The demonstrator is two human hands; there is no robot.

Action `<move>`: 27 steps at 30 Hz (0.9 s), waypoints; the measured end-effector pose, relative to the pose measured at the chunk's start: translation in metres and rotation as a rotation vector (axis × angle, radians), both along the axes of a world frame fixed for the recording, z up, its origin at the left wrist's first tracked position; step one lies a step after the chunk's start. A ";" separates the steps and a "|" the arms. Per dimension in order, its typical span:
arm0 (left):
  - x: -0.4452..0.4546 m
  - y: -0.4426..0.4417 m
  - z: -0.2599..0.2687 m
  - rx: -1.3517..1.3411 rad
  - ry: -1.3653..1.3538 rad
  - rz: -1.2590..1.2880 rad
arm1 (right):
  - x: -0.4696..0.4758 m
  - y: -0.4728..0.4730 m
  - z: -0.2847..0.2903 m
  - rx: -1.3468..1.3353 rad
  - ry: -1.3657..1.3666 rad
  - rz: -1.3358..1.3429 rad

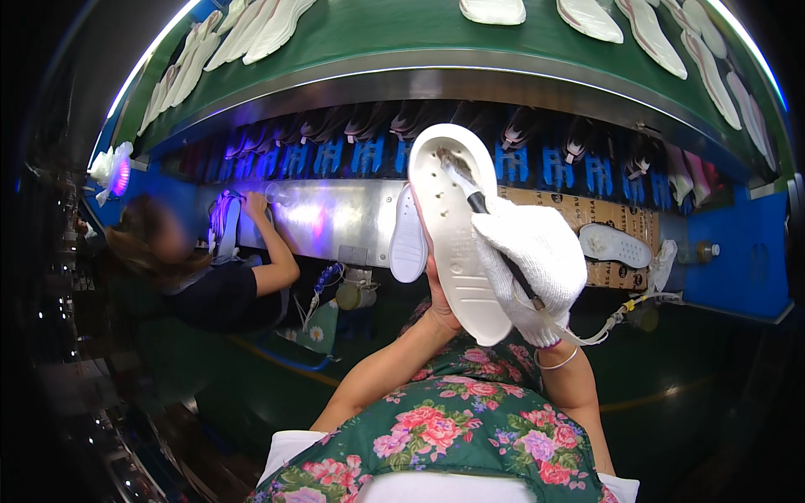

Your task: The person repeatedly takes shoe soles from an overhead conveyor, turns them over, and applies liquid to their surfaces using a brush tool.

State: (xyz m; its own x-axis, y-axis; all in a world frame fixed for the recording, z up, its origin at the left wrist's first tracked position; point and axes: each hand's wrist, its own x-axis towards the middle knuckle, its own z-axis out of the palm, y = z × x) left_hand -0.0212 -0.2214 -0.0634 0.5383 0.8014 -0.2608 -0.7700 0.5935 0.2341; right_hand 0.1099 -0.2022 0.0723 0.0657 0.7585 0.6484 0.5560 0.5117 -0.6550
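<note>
My left hand (440, 292), bare, holds a white shoe sole (462, 276) from its left side, with the cupped inner face turned up toward me. Small holes dot the far part of the sole, and raised ribs cross its near part. A white knitted glove covers my right hand (534, 258), which grips a dark-handled brush (477, 202) fed by a thin clear tube. The bristles rest on or just over the sole's inner face near its far end. Partly hidden behind this sole, another pale sole (407, 242) lies on the metal bench (352, 214).
A sole (615, 245) lies on printed cardboard (566, 210) at right, near a bottle (705, 251). Shoe uppers on blue supports (366, 154) line the lower shelf. Above, a green conveyor belt (390, 31) carries several soles. A co-worker (220, 283) handles a shoe upper at left.
</note>
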 end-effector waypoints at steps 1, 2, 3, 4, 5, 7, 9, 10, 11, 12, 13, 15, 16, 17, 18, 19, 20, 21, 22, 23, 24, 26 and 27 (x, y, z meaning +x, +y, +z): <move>-0.001 -0.003 -0.003 0.001 0.002 -0.005 | -0.001 -0.001 -0.001 0.001 0.002 -0.005; -0.001 -0.006 -0.005 -0.003 0.014 -0.023 | -0.002 -0.004 -0.003 -0.021 0.001 -0.002; -0.001 -0.008 -0.006 -0.007 0.026 -0.039 | -0.004 -0.005 -0.006 -0.022 -0.009 -0.004; -0.001 -0.009 -0.006 -0.026 0.017 -0.052 | -0.008 -0.008 -0.006 -0.025 -0.012 0.002; -0.001 -0.009 -0.006 -0.021 0.025 -0.070 | -0.011 -0.011 -0.008 -0.027 0.001 0.010; 0.003 -0.010 -0.031 -0.107 -0.118 -0.056 | -0.017 -0.009 -0.005 -0.030 0.094 0.057; 0.003 -0.005 -0.030 -0.040 -0.095 -0.001 | -0.017 -0.012 -0.002 -0.156 0.283 0.062; 0.000 0.000 -0.010 0.016 0.056 0.021 | -0.016 -0.012 -0.004 -0.192 0.405 0.074; -0.001 0.001 -0.014 0.015 -0.007 -0.004 | -0.013 -0.011 -0.009 -0.170 0.415 0.055; 0.000 0.002 -0.008 0.013 0.001 -0.007 | -0.015 -0.009 -0.009 -0.139 0.393 0.005; 0.002 0.003 -0.002 0.011 0.008 -0.010 | -0.016 -0.007 -0.009 -0.107 0.370 -0.047; 0.003 0.000 -0.014 -0.017 -0.032 -0.008 | -0.018 -0.006 -0.005 -0.063 0.194 -0.026; 0.004 -0.003 -0.024 -0.040 -0.123 -0.016 | -0.022 -0.006 -0.006 -0.039 0.165 -0.016; 0.003 -0.002 -0.031 -0.093 -0.179 -0.045 | -0.026 -0.006 -0.008 -0.013 0.120 -0.006; 0.003 0.000 -0.034 -0.095 -0.178 -0.048 | -0.028 -0.006 -0.007 -0.029 0.157 0.014; 0.002 0.002 -0.036 -0.093 -0.157 -0.022 | -0.030 -0.007 -0.006 -0.044 0.193 0.034; 0.002 0.004 -0.038 -0.091 -0.136 0.004 | -0.029 -0.007 -0.007 -0.088 0.274 0.052; 0.004 0.007 -0.034 -0.089 -0.117 0.029 | -0.025 -0.009 -0.009 -0.133 0.354 0.067; 0.004 0.010 -0.026 -0.075 -0.132 0.003 | -0.022 -0.010 -0.013 -0.172 0.356 0.042; 0.004 0.012 -0.022 -0.043 -0.122 0.021 | -0.029 -0.014 -0.022 -0.229 0.508 -0.006; 0.002 0.013 -0.023 -0.035 -0.090 0.056 | -0.030 -0.012 -0.021 -0.180 0.376 -0.030; -0.004 0.011 -0.035 0.022 -0.052 0.058 | -0.028 -0.004 -0.016 -0.044 0.130 -0.027; -0.004 0.015 -0.035 0.025 -0.057 0.056 | -0.030 -0.003 -0.020 -0.052 0.138 0.003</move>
State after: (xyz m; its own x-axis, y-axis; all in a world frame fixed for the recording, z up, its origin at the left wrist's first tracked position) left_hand -0.0251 -0.2065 -0.0983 0.5054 0.8368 -0.2105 -0.8145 0.5432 0.2036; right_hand 0.0796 -0.2054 0.0523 0.1490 0.7914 0.5929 0.4575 0.4764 -0.7509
